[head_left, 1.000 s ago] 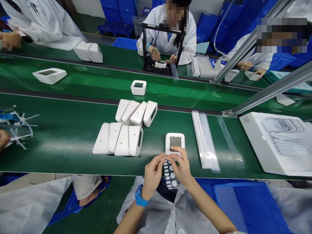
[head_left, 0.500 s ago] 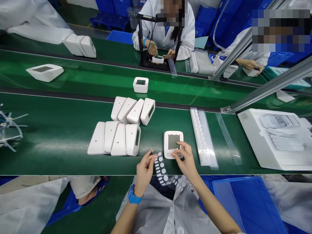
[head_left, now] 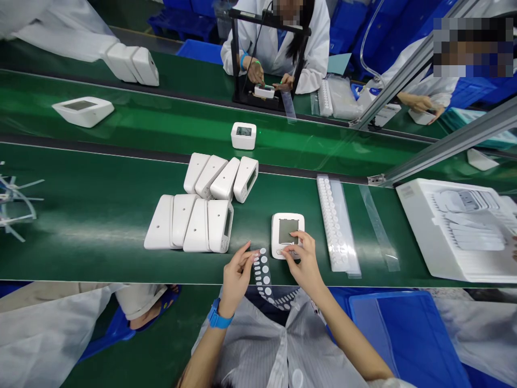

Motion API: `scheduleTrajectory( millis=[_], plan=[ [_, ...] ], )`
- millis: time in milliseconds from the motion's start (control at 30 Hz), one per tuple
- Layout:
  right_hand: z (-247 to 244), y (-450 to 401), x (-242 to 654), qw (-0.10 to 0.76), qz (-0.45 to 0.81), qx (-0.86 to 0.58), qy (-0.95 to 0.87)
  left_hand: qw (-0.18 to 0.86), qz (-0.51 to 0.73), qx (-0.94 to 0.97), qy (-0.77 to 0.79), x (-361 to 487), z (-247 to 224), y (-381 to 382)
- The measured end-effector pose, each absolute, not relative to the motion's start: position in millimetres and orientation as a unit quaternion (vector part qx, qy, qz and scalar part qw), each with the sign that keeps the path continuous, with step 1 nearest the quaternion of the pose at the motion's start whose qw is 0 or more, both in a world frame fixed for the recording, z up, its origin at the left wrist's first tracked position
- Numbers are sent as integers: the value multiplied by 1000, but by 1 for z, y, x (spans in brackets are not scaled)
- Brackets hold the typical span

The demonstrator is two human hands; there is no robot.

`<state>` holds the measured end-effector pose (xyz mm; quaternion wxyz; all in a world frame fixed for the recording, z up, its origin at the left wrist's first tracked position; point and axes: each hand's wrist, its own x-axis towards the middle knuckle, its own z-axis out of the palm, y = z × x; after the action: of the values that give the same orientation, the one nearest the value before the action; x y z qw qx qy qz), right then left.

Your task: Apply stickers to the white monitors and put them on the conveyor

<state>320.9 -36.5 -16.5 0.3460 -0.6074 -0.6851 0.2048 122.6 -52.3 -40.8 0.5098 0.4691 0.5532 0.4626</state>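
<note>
A strip of white stickers [head_left: 264, 280], round and oblong, hangs from the pinched fingers of my left hand [head_left: 237, 272] over the bench's near edge. Just right of it, a white device with a grey screen [head_left: 287, 230] lies face up on the green bench. My right hand [head_left: 304, 261] reaches over its lower right part, fingers bent, the thumb and a fingertip at the button area below the screen. Whether something small sits between those fingers cannot be made out.
Several white devices [head_left: 189, 223] stand in two rows to the left. Clear plastic strips with white dots [head_left: 333, 226] lie at right, beside a white foam tray [head_left: 420, 231] of parts. Behind runs a green conveyor [head_left: 169, 126] carrying white devices. Co-workers sit across; a metal post [head_left: 407, 70] slants at right.
The view has shifted slightly. Devices on the conveyor have moved a little to the right. My left hand still holds the strip, whose hanging end has swung; my right hand stays at the device.
</note>
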Motion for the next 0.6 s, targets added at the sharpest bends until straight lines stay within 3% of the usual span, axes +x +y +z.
scheduleTrajectory(
  millis=[600],
  plan=[
    [-18, -39, 316, 340, 195, -616, -683, 504, 459, 475, 556, 121, -43, -52]
  ],
)
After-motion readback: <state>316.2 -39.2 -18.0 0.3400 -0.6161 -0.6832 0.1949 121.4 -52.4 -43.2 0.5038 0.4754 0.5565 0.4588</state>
